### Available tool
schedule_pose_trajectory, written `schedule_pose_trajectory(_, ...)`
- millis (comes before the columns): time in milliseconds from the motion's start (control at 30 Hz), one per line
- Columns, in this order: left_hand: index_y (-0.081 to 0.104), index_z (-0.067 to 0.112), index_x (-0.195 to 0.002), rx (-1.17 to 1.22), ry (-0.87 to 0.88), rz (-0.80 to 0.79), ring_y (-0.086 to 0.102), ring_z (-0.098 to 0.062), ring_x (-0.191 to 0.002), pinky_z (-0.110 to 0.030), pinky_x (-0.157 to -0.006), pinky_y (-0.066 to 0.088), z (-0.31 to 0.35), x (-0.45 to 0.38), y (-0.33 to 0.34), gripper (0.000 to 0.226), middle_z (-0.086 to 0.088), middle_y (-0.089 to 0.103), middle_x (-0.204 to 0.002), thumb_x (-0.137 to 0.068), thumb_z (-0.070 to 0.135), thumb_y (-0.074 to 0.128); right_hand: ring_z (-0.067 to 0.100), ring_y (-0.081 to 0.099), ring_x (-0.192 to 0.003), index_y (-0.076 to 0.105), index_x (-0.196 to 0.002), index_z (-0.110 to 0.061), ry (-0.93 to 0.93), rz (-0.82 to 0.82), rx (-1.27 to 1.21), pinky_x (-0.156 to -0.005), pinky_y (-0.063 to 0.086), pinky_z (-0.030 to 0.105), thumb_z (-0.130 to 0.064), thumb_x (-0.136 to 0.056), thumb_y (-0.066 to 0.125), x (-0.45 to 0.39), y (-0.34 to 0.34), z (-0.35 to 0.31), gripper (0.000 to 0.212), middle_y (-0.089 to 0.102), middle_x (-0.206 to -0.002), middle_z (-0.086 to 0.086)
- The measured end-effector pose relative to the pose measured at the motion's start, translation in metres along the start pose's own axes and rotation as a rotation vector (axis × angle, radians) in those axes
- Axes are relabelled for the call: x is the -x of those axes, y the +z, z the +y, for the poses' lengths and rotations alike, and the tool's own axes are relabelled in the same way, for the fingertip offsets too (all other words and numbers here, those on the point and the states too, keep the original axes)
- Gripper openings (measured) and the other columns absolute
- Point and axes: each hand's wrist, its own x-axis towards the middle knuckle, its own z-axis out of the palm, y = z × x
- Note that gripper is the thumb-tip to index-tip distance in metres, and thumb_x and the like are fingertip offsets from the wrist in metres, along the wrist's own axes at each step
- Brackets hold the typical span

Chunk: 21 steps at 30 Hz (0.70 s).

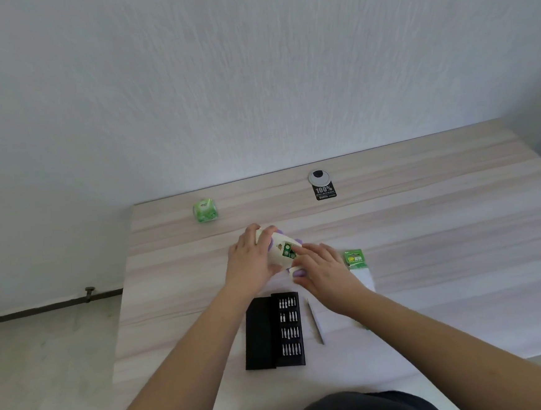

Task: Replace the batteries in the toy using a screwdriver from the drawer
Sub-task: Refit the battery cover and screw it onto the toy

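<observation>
Cream plastic with purple trim, the toy (281,251) lies on the pale wood tabletop (426,225) with its underside up and the battery bay uncovered, green cells (288,250) showing inside. The left hand (251,259) wraps the toy's left side, its fingers (254,235) curled over the far end and gripping it. The right hand (324,273) comes in from the right, its fingers (305,252) laid fairly straight with the tips on the cells at the bay; whether they pinch a cell or only press on it cannot be told. Just right of the right hand's fingers lies a green battery pack (353,258), partly hidden under the wrist. Nearer the person than both hands sits an open black bit case (272,331) with rows of silver bits, and a thin screwdriver (315,322) lies just to its right, below the right wrist. Beyond the left fingers, well apart, stands a green cube (204,211). Farther back, beyond the right fingers, are a round grey grommet (318,176) and a black label (324,191) touching it.
</observation>
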Motion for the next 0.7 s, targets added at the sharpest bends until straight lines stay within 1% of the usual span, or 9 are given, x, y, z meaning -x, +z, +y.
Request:
schedule_pose_trajectory(67, 0.034, 0.036, -0.138, -0.011, -0.006, 0.018, 0.041, -0.022, -0.126, -0.038, -0.097, 0.037, 0.001, 0.000, 0.001, 0.081, -0.002, 0.031, -0.141, -0.070, 0.043, 0.077, 0.023, 0.050, -0.124, 0.061, -0.105, -0.019, 0.026, -0.034, 0.062, -0.111, 0.018, 0.035, -0.045, -0.093, 0.040, -0.002, 0.005, -0.002, 0.035, 0.061, -0.128, -0.001)
schedule_pose_trajectory(133, 0.034, 0.036, -0.138, -0.003, -0.008, 0.022, 0.041, -0.021, -0.126, -0.038, -0.098, 0.036, 0.001, -0.001, 0.001, 0.080, -0.001, 0.031, -0.141, -0.070, 0.042, 0.077, 0.023, 0.052, -0.123, 0.062, -0.103, -0.019, 0.049, -0.043, 0.104, -0.110, 0.018, 0.037, -0.044, -0.092, 0.040, -0.002, 0.008, -0.004, 0.035, 0.061, -0.127, 0.000)
schedule_pose_trajectory(267, 0.033, 0.036, -0.138, -0.008, -0.002, 0.019, 0.038, -0.021, -0.130, -0.038, -0.099, 0.035, 0.001, -0.001, 0.001, 0.079, -0.002, 0.029, -0.144, -0.072, 0.042, 0.076, 0.022, 0.054, -0.119, 0.063, -0.096, -0.018, 0.056, 0.062, 0.098, -0.108, 0.026, 0.037, -0.041, -0.089, 0.047, -0.001, 0.010, -0.012, 0.029, 0.065, -0.119, 0.001)
schedule_pose_trajectory(367, 0.033, 0.037, -0.138, -0.005, 0.002, 0.025, 0.036, -0.020, -0.131, -0.037, -0.099, 0.034, 0.000, -0.001, 0.001, 0.078, -0.002, 0.029, -0.144, -0.073, 0.045, 0.074, 0.021, 0.052, -0.120, 0.063, -0.095, -0.017, 0.088, 0.099, 0.091, -0.108, 0.026, 0.037, -0.039, -0.088, 0.048, 0.001, 0.016, -0.014, 0.027, 0.064, -0.123, 0.003)
schedule_pose_trajectory(467, 0.034, 0.038, -0.138, 0.006, 0.003, 0.030, 0.035, -0.020, -0.131, -0.037, -0.099, 0.033, 0.000, -0.001, 0.002, 0.077, -0.001, 0.029, -0.144, -0.073, 0.045, 0.074, 0.024, 0.057, -0.117, 0.062, -0.093, -0.017, 0.115, 0.074, 0.115, -0.107, 0.026, 0.037, -0.037, -0.088, 0.045, 0.000, 0.019, -0.014, 0.028, 0.064, -0.123, 0.004)
schedule_pose_trajectory(600, 0.033, 0.039, -0.138, -0.016, 0.005, 0.035, 0.037, -0.019, -0.129, -0.037, -0.098, 0.032, -0.002, 0.000, 0.001, 0.077, 0.000, 0.033, -0.139, -0.073, 0.048, 0.073, 0.023, 0.058, -0.114, 0.064, -0.092, -0.016, 0.102, 0.013, 0.135, -0.108, 0.023, 0.035, -0.037, -0.089, 0.042, -0.004, 0.015, -0.015, 0.030, 0.066, -0.117, 0.004)
schedule_pose_trajectory(633, 0.034, 0.039, -0.138, -0.020, 0.008, 0.039, 0.038, -0.020, -0.127, -0.037, -0.097, 0.033, -0.002, 0.000, 0.000, 0.077, 0.000, 0.034, -0.137, -0.072, 0.048, 0.073, 0.022, 0.057, -0.116, 0.064, -0.094, -0.016, 0.092, -0.010, 0.132, -0.109, 0.022, 0.035, -0.038, -0.090, 0.041, -0.005, 0.013, -0.015, 0.032, 0.065, -0.118, 0.003)
schedule_pose_trajectory(700, 0.035, 0.038, -0.137, -0.026, 0.009, 0.037, 0.040, -0.021, -0.124, -0.038, -0.096, 0.034, -0.001, 0.000, 0.000, 0.076, 0.000, 0.036, -0.133, -0.072, 0.050, 0.073, 0.020, 0.048, -0.126, 0.063, -0.103, -0.017, 0.091, -0.033, 0.072, -0.112, 0.018, 0.033, -0.040, -0.093, 0.040, -0.007, 0.008, -0.014, 0.034, 0.060, -0.128, 0.000)
